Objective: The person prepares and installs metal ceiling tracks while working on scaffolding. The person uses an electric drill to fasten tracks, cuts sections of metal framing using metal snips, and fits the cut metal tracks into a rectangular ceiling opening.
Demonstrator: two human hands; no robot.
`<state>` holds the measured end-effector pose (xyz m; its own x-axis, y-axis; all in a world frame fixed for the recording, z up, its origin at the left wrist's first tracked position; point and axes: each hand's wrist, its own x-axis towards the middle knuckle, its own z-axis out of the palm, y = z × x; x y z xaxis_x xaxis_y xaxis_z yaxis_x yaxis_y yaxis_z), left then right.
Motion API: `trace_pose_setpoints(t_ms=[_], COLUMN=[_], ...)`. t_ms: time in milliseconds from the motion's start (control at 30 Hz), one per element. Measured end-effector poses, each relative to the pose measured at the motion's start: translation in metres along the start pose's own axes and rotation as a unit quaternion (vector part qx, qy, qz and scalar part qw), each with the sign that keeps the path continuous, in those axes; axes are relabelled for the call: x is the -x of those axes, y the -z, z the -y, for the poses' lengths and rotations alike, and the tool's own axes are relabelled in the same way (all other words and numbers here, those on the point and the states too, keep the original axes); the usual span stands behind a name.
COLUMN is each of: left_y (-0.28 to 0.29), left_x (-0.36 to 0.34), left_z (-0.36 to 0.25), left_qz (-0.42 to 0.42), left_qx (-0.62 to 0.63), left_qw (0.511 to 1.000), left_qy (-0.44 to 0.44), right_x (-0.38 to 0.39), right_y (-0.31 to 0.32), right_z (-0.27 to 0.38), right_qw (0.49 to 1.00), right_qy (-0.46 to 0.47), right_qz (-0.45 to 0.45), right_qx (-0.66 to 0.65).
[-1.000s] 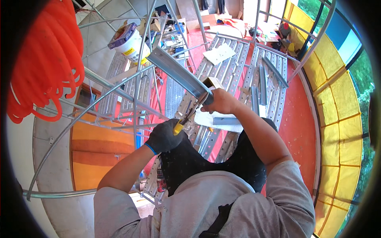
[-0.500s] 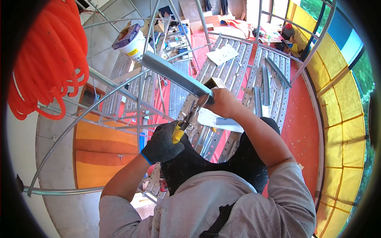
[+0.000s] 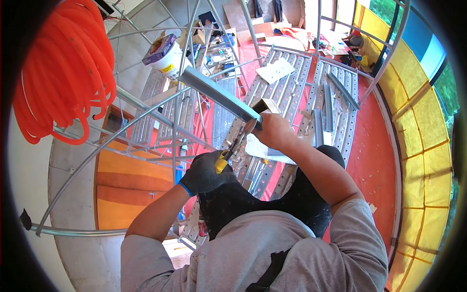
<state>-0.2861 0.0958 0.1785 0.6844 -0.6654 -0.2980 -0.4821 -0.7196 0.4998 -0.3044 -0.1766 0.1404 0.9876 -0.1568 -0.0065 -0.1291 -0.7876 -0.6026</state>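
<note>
In my left hand (image 3: 206, 171), which wears a dark glove with a blue cuff, is a pair of tin snips (image 3: 235, 146) with yellow handles. Its jaws are at the near end of a grey metal channel (image 3: 216, 95). My bare right hand (image 3: 275, 130) is closed around that same end, just right of the jaws. From there the channel slants away to the far left, held up above the planks. Exactly how far the blades reach onto the metal is hard to make out.
Perforated metal planks (image 3: 282, 90) lie ahead, with several loose channels (image 3: 343, 91) and a white sheet (image 3: 275, 71). Scaffold tubes (image 3: 146, 114), a bucket (image 3: 170, 61) and a hanging coil of orange hose (image 3: 63, 73) are at left. A person (image 3: 355, 40) crouches far right.
The channel and snips stay together, shifted slightly right and down in the picture. My left hand has turned a little around the handles. My right hand keeps its hold.
</note>
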Motion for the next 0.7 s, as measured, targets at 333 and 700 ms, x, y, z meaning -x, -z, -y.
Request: trace_pose_setpoints(t_ms=[333,700], left_y=[-0.02,-0.004], left_x=[-0.019,0.003], left_z=[0.02,-0.008], left_qz=[-0.096,-0.037], left_qx=[-0.062,-0.02], left_qw=[0.993,0.999], left_qy=[-0.004,0.006], right_x=[0.0,-0.006], right_y=[-0.005,-0.017], right_z=[-0.004,-0.008], right_qw=[1.0,0.996], right_qy=[0.011,0.031], right_qz=[0.004,-0.072], right_qx=[-0.028,0.042])
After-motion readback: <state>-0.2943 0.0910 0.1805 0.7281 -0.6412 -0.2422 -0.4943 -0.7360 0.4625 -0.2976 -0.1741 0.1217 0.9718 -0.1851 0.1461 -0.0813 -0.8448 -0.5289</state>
